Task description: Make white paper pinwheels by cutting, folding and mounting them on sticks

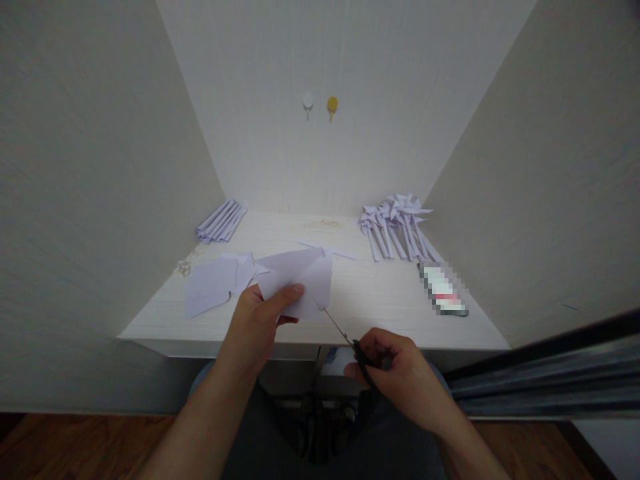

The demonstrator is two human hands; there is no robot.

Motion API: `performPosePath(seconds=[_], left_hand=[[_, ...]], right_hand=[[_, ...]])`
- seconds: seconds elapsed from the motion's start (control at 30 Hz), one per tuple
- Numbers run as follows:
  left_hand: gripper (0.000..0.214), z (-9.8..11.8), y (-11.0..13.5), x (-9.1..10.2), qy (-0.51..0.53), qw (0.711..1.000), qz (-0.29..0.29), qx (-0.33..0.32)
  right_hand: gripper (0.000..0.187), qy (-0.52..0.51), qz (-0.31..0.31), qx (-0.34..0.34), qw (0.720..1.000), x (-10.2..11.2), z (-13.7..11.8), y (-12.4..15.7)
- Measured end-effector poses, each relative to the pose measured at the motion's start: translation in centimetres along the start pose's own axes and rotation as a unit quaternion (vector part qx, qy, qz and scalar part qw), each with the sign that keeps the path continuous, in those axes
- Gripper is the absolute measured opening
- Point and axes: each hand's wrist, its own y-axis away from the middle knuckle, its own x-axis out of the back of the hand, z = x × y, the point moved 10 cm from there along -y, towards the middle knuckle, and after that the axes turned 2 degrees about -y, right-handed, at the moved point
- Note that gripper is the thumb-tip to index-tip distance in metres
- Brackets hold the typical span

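My left hand (270,310) pinches a white paper sheet (315,273) with the thumb on top, holding it above the front of the white table (390,313). Faint crease lines run across the sheet. In my right hand (393,363) is a pair of scissors (359,353) with dark handles. The scissor blades point up and left, and their tips are at the lower right edge of the paper. More white paper pieces (210,283) lie overlapping on the table to the left of my left hand.
Rolled paper sticks (223,221) lie at the back left. Several paper pinwheels (397,223) with stick handles are piled at the back right. A phone (444,290) with a blurred screen lies at the right. A thin paper strip (337,252) lies behind the held sheet. Walls enclose three sides.
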Motion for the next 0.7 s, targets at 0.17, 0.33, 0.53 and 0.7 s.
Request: performPosePath(seconds=[0.17, 0.33, 0.53, 0.7], left_hand=[[0.033, 0.1, 0.03, 0.16, 0.002, 1.0, 0.009, 0.0], [0.031, 0.07, -0.07, 0.14, -0.004, 1.0, 0.005, -0.003], [0.031, -0.05, -0.19, 0.16, -0.006, 1.0, 0.001, -0.005], [0.029, -0.2, -0.36, 0.22, -0.013, 1.0, -0.005, -0.017]], right_hand=[[0.031, 0.015, -0.003, 0.007, 1.0, 0.06, 0.2, -0.1], [0.028, 0.019, 0.001, 0.012, 1.0, 0.05, -0.02, -0.09], [0.026, 0.01, 0.004, 0.005, 1.0, 0.01, -0.06, 0.03], [0.025, 0.014, 0.01, 0.005, 1.0, 0.11, -0.21, -0.06]])
